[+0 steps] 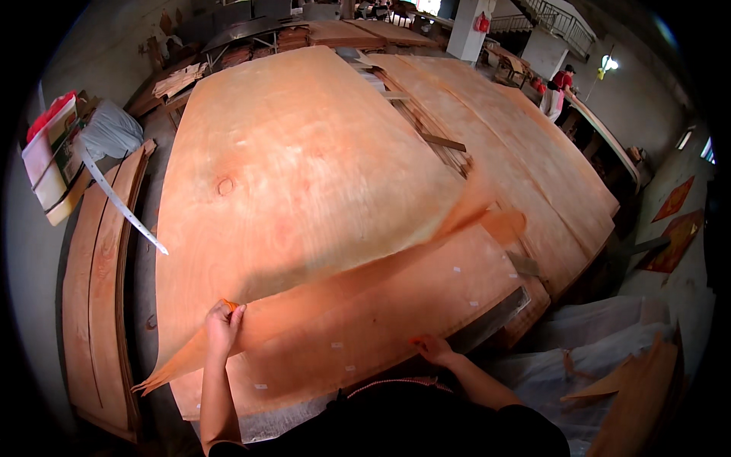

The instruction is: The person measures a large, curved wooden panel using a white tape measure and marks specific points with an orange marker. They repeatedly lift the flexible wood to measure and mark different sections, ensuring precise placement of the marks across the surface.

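Note:
My left hand (222, 327) is closed on the raised edge of a thin orange-brown wood veneer sheet (327, 286). Something orange covers its fingertips. The veneer bends up in a long ridge across the near end of a broad, pale wood panel (304, 167), and its left tip is ragged. Near my body lies a flat part of veneer (396, 312) dotted with small white patches. On this part rests my right hand (434, 349), fingers stretched to the left, with orange-red at the tips. Whether the ridge and the flat part are one sheet I cannot tell.
Long boards (95, 289) lie stacked on the left, below a plastic container (53, 164) and a white strip (126, 209). More large sheets (502, 137) extend to the right. Plastic sheeting (601, 343) and wood scraps (640, 396) are at the lower right. A person (558, 93) stands far right.

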Motion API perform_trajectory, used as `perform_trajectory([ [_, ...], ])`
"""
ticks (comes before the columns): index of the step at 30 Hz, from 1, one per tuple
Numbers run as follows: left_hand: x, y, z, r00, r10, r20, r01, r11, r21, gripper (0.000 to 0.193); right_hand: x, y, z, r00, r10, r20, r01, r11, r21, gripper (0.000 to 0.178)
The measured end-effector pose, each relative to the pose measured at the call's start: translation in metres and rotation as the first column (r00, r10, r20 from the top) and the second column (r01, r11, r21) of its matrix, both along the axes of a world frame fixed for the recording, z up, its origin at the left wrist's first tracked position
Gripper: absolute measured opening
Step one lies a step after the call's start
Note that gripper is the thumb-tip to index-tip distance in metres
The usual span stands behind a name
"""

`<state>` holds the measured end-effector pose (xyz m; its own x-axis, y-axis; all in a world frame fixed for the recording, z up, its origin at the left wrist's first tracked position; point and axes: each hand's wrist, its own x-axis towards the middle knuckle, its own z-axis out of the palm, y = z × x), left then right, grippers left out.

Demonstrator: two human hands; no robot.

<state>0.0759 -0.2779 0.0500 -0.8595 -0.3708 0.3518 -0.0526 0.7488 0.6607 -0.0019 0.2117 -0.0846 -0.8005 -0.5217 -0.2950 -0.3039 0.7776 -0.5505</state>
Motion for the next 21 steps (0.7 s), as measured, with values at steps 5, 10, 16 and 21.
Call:
perform_trajectory([
  [5,0.001,0.013,0.014,0.998,-0.045,0.049,0.051,0.992,-0.114,0.026,-0.008,0.002,-0.005,0.981,0.095,-0.167,-0.112,0.989,-0.095,0.025],
  [10,0.002,0.014,-0.001,0.992,-0.047,0.121,0.081,0.951,-0.299,0.028,0.004,0.010,-0.051,0.992,-0.069,0.102,0.080,0.990,-0.114,0.026],
  [16,-0.011,0.023,0.011,0.995,-0.026,0.099,0.042,0.986,-0.163,0.025,0.011,0.008,-0.018,0.993,-0.045,-0.112,0.047,0.999,0.019,0.031],
  [21,-0.029,0.010,0.007,1.000,-0.002,0.014,0.006,0.965,-0.261,0.026,0.004,0.017,-0.009,0.987,-0.132,0.092,0.120,0.985,0.125,0.035],
])
